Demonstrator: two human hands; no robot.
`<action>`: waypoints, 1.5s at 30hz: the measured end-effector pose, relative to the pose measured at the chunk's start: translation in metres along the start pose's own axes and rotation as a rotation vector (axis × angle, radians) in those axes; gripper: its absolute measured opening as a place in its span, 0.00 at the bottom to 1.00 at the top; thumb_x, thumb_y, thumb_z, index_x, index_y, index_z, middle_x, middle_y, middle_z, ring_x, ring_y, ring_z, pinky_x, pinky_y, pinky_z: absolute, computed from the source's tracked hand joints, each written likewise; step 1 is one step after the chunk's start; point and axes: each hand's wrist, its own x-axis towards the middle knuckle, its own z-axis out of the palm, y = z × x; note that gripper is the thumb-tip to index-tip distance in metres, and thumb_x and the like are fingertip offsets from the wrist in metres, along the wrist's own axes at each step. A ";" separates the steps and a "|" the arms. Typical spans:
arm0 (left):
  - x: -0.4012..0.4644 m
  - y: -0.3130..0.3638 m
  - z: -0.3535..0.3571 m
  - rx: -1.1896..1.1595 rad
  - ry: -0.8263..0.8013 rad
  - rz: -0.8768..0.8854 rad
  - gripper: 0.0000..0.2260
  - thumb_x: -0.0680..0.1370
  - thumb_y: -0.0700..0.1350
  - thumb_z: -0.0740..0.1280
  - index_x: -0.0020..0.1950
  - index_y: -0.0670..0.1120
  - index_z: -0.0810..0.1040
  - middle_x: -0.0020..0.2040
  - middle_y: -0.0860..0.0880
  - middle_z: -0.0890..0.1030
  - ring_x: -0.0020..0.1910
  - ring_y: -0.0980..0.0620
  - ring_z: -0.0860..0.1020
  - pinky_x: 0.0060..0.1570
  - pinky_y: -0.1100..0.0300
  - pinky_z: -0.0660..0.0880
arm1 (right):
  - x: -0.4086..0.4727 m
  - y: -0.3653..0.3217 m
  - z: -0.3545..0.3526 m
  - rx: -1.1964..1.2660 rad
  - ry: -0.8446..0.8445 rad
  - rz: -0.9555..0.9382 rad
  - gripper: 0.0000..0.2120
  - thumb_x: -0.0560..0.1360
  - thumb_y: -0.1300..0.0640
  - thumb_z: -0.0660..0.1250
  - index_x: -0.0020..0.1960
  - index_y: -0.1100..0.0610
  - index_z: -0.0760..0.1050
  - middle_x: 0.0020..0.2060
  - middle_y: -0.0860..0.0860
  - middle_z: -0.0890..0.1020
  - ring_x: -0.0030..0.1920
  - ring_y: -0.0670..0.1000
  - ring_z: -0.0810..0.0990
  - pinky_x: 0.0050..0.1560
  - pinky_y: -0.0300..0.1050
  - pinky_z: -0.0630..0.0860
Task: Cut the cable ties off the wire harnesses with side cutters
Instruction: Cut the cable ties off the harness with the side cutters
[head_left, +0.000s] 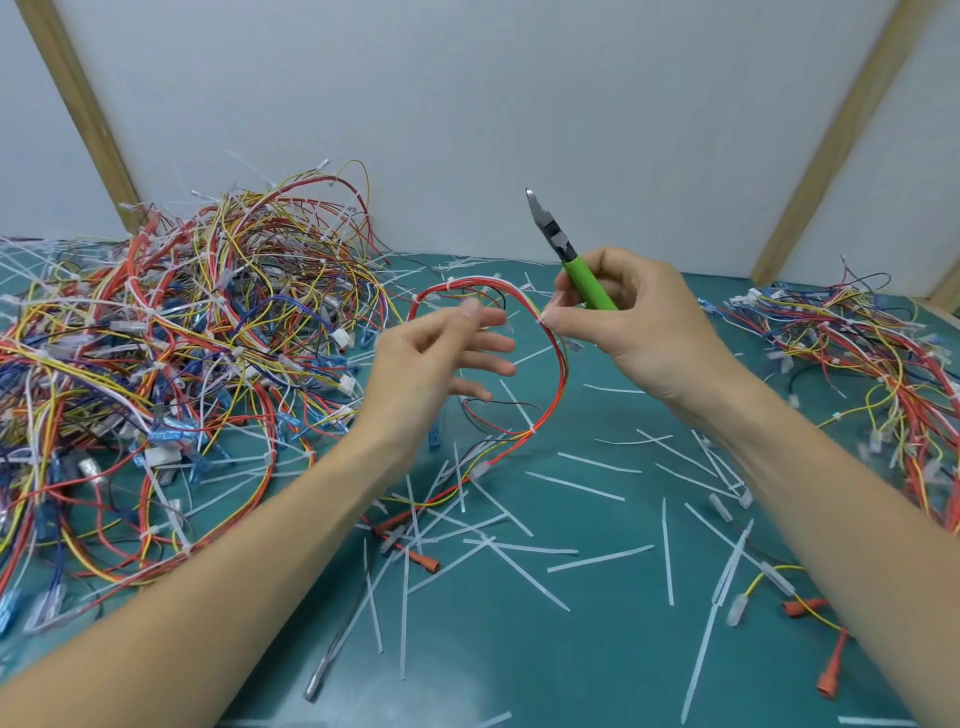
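My right hand (628, 322) grips the green-handled side cutters (584, 278), jaws pointing up and away toward the wall. Its thumb and forefinger also pinch a white cable tie on a red and yellow wire harness (558, 374). That harness loops up off the green mat between my hands. My left hand (441, 353) hovers just left of the loop with fingers spread and slightly blurred, holding nothing. Another white tie (531, 431) wraps the harness lower down, where it bends toward the mat.
A big tangled pile of harnesses (182, 353) covers the left of the green mat (597, 649). A smaller pile (862, 353) lies at the right. Several cut white ties (574, 486) litter the mat's middle and front. A white wall with wooden strips stands behind.
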 end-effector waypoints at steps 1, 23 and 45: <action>-0.003 -0.001 0.003 0.038 -0.046 0.039 0.12 0.83 0.48 0.63 0.55 0.44 0.83 0.45 0.45 0.86 0.40 0.49 0.85 0.32 0.61 0.79 | -0.001 0.000 0.003 -0.016 0.011 -0.018 0.10 0.73 0.66 0.76 0.47 0.54 0.78 0.40 0.49 0.84 0.37 0.45 0.81 0.45 0.40 0.78; -0.001 0.000 0.001 -0.021 0.067 0.091 0.04 0.79 0.43 0.71 0.45 0.44 0.80 0.40 0.45 0.86 0.39 0.48 0.86 0.33 0.58 0.81 | -0.005 0.002 0.012 -0.175 0.015 -0.101 0.07 0.74 0.58 0.77 0.46 0.51 0.79 0.41 0.48 0.86 0.40 0.49 0.84 0.46 0.45 0.79; 0.001 -0.006 -0.003 -0.106 0.087 0.070 0.05 0.80 0.38 0.68 0.46 0.43 0.74 0.39 0.44 0.87 0.43 0.48 0.87 0.39 0.61 0.81 | 0.000 -0.003 -0.026 -0.722 -0.156 -0.074 0.15 0.69 0.34 0.75 0.50 0.42 0.84 0.42 0.37 0.84 0.45 0.44 0.79 0.51 0.47 0.76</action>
